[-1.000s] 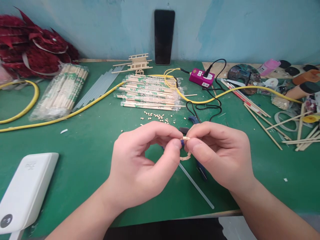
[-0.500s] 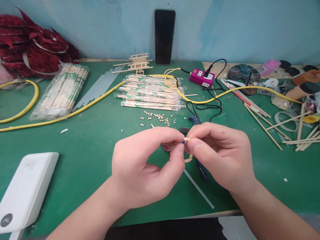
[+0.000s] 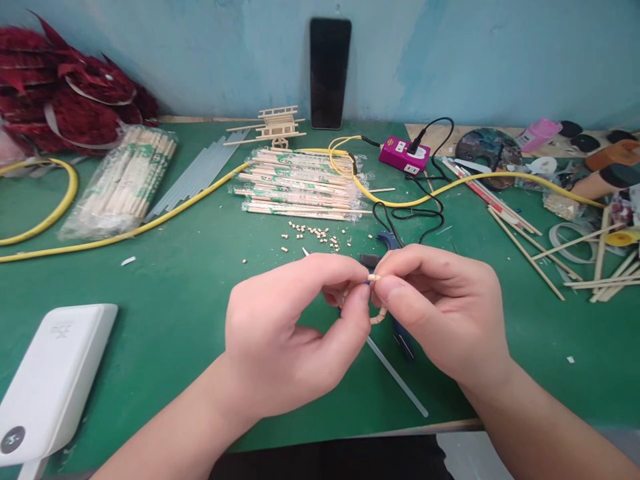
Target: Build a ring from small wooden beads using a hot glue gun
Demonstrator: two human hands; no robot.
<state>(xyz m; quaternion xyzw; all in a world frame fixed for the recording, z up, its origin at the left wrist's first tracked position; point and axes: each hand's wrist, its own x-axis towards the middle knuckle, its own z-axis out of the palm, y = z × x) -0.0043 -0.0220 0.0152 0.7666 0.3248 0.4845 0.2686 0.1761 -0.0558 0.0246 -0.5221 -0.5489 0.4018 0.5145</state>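
A curved piece made of short wooden segments (image 3: 379, 317) hangs between my two hands at the centre of the view. My left hand (image 3: 305, 327) pinches one end of it between thumb and forefinger. At the other side my right hand (image 3: 445, 307) pinches a small wooden segment against it, fingertips nearly touching those of the left. Part of the piece is hidden behind the fingers. Beneath the hands lie a dark blue tool (image 3: 403, 340), mostly covered, and a translucent glue stick (image 3: 399, 377). Small cut wooden bits (image 3: 320, 233) are scattered just beyond.
Wrapped chopsticks (image 3: 300, 187) lie behind the bits, with a small wooden cart (image 3: 280, 127) and a phone (image 3: 329, 73) farther back. A yellow cable (image 3: 200, 195) crosses the table. At left is a white power bank (image 3: 55, 380); loose sticks (image 3: 525, 250) lie at right.
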